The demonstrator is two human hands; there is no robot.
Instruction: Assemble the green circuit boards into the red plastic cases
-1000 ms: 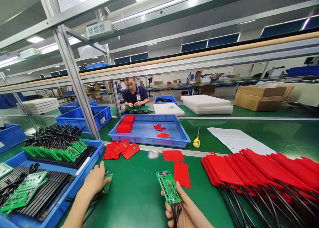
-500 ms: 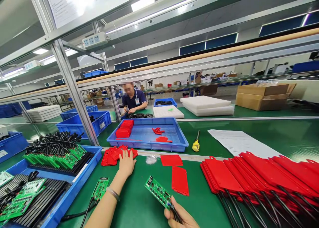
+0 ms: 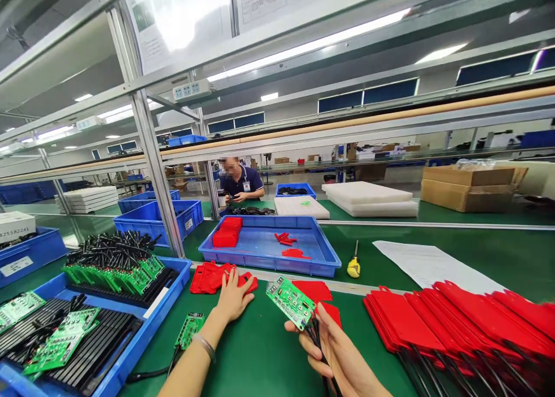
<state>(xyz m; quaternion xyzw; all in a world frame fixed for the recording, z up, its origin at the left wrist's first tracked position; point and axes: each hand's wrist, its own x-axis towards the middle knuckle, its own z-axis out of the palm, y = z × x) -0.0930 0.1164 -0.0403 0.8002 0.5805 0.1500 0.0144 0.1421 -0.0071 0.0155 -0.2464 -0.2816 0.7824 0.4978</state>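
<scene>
Green-topped bench (image 3: 260, 351) in a factory hall, metal framing overhead; using the shallow blue tray (image 3: 269, 262) at mid-bench as reference. Right hand (image 3: 338, 348) is in front of the tray, thumb and fingers grasping a green circuit board (image 3: 290, 301) near its cable end; board is tilted, component side up, black cables (image 3: 319, 339) hanging down past the palm. Left hand (image 3: 234, 299) is just in front of the tray's left part, palm down over a loose pile of red plastic covers (image 3: 207, 278), fingers spread and unclenched; can't tell if the tips touch a cover. Second circuit board (image 3: 189, 329) lies on the bench, front-left of the tray, beside the left forearm. Flat red panels (image 3: 323, 291) sit in front of the tray, partly hidden by the held board. Yellow-handled screwdriver (image 3: 354, 267) just right of the tray, paper sheet (image 3: 433, 261) further right, row of red panels with black leads (image 3: 416, 319) front-right. Deep blue bin (image 3: 180, 275) of cabled boards, left. Co-worker (image 3: 243, 180) beyond the tray, in a dark polo.
</scene>
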